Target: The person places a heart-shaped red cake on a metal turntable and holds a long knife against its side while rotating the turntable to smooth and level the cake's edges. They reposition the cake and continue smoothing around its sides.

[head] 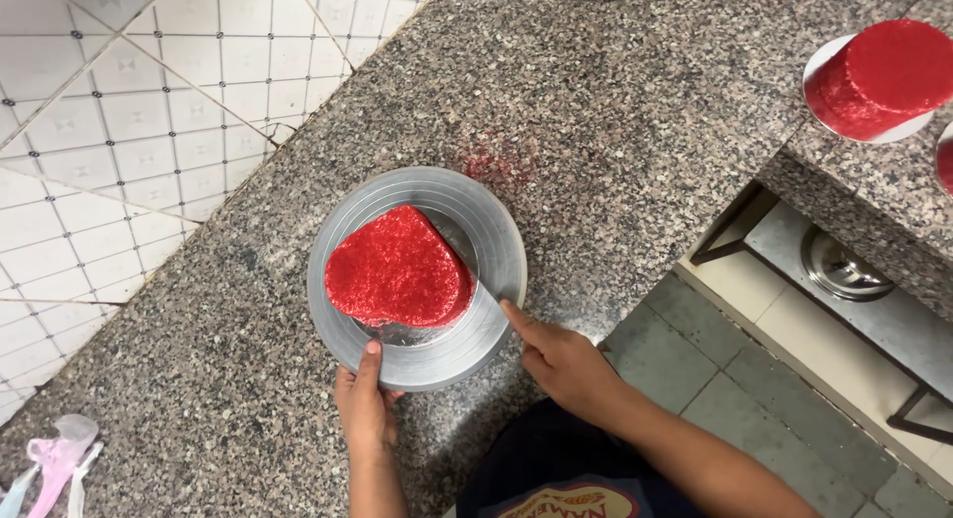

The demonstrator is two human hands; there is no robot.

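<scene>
matt metal turntable [342, 240], crumbly red cake [397, 268], speckled polished granite counter [615, 111].

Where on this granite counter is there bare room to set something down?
Bare granite stretches behind the turntable, up to the round red cake; more lies left, toward the pink plastic. Crowded at the front edge: left hand, right hand, heart-shaped cake.

Even, bright overhead light, soft shadows. Mild glare on the metal turntable [417, 278]. Sharp focus; slight wide-angle bend at edges.
</scene>
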